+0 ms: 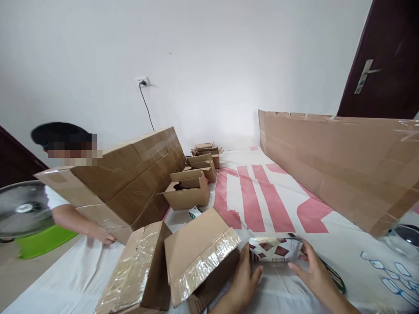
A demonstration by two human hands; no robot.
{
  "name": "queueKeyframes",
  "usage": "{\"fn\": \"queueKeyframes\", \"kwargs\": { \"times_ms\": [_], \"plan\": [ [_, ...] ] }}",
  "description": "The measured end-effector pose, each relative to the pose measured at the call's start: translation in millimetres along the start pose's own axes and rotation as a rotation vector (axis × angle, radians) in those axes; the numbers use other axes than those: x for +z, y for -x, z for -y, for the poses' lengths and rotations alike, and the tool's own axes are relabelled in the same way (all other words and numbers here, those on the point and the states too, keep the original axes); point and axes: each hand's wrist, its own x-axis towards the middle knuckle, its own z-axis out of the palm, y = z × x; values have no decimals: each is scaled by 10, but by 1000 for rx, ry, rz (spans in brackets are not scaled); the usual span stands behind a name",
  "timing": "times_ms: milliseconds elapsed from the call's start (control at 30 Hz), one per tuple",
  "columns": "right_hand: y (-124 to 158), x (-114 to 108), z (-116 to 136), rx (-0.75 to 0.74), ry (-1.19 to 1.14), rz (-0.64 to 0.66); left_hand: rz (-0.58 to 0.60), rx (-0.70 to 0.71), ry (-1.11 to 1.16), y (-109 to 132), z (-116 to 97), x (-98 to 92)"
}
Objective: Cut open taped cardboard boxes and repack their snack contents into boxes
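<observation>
A small white packet with dark red squares (275, 250) lies on the white and red sheet (262, 205) in front of me. My left hand (245, 274) rests against the packet's left end, fingers curled on it. On the packet's right end sits my right hand (311, 271), fingers bent around its edge. Just left of my left hand stands an open cardboard box (199, 257) with taped flaps raised.
A big stack of cardboard boxes (131, 179) stands at the left, with another person's hand (103, 235) at its base. Several small open boxes (190, 189) lie behind. A long cardboard wall (343, 161) runs along the right. A fan (22, 209) and a green basin (42, 242) are far left.
</observation>
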Motion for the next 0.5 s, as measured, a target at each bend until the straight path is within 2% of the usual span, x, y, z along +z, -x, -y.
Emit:
{"fn": "queueKeyframes", "kwargs": {
  "times_ms": [100,200,333,400,500],
  "plan": [
    [159,174,-230,16,27,-51,-52,52,18,-20,-87,54],
    [35,210,-203,11,45,-93,-135,24,16,-114,-238,125],
    [-555,139,33,46,7,-97,-314,-65,72,-525,-478,209],
    [-941,150,120,64,-6,-81,-399,-101,90,-861,-593,220],
    [-1489,283,160,110,-12,-51,-461,-130,106,-1415,-722,186]
  ]
}}
